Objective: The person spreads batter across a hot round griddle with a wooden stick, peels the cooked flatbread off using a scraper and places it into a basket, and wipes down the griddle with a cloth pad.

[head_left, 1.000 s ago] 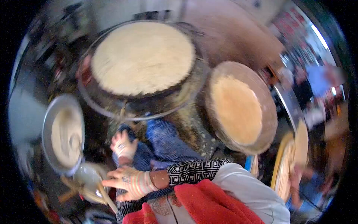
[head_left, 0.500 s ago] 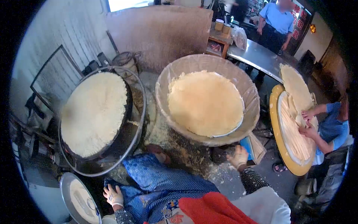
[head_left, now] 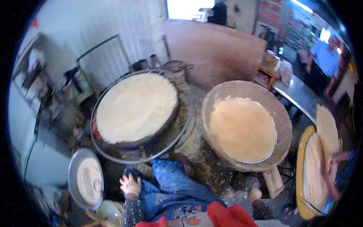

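Observation:
My left hand (head_left: 130, 185) rests on the blue patterned cloth (head_left: 166, 189) over my leg, fingers spread and holding nothing. Blurred and low in the picture, my right hand (head_left: 255, 195) is near a wooden block (head_left: 273, 182) below the basket; its fingers cannot be made out. On the round griddle (head_left: 172, 120) at centre left lies a large pale flatbread (head_left: 136, 108). The lined basket (head_left: 281, 121) to its right holds browner round flatbread (head_left: 242, 130). Beside my left hand, a metal bowl (head_left: 74, 178) contains pale batter (head_left: 87, 176) and a ladle (head_left: 97, 185).
A metal ring (head_left: 153, 157) surrounds the griddle, with an orange-red glow at its left edge. At far right, another person's arms (head_left: 332, 178) reach over a yellow-rimmed round tray (head_left: 302, 181) of folded flatbread. Behind are a brown board (head_left: 215, 49), a metal counter (head_left: 297, 96) and a standing person (head_left: 325, 58).
The view has swung left, so the griddle and basket appear farther right. My right hand has drawn back lower, towards my body. My left hand stays on my leg.

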The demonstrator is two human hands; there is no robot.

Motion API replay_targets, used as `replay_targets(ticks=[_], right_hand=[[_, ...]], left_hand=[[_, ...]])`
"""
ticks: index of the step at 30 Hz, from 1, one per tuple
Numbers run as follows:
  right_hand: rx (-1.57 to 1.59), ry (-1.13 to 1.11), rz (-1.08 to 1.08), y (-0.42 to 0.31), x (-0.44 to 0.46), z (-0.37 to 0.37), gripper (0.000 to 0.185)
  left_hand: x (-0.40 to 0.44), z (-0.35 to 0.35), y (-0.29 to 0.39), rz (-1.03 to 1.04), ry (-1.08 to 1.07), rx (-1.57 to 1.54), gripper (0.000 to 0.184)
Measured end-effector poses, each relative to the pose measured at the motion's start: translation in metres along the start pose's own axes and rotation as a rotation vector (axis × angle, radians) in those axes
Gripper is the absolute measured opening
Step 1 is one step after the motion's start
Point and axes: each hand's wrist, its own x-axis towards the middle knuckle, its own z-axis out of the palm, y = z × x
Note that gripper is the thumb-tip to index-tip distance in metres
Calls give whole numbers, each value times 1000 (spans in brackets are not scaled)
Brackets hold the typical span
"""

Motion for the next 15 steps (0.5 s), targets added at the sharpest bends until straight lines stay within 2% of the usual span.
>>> replay_targets(ticks=[1, 2, 4, 5, 6, 8, 10, 11, 13, 15], right_hand=[[-40, -49, -273, -13, -17, -3, 38], [54, -146, -146, -39, -29, -2, 52], [303, -279, 0, -116, -37, -61, 60], [469, -321, 25, -148, -32, -102, 55], [918, -164, -113, -189, -29, -154, 43], [1598, -73, -232, -261, -10, -216, 20], [1658, -136, -480, -314, 21, -248, 19], [1470, -125, -732, -344, 40, -263, 30], [1083, 286, -1235, -415, 50, -292, 34], [896, 471, -1361, -469, 41, -315, 39]], left_hand=[[-3, -11, -1, 8, 18, -37, 66], [-1, -11, -7, 21, 56, -85, 65], [4, -17, -13, 8, 59, -142, 60], [9, -14, -17, 8, 60, -153, 59], [13, -13, -22, 19, 36, -167, 60], [15, -8, -25, 15, 29, -181, 62], [14, -3, -28, 12, 40, -193, 61], [17, 1, -29, 11, 55, -200, 61], [18, 0, -30, -5, 45, -227, 61], [19, -4, -29, -17, 42, -217, 61]])
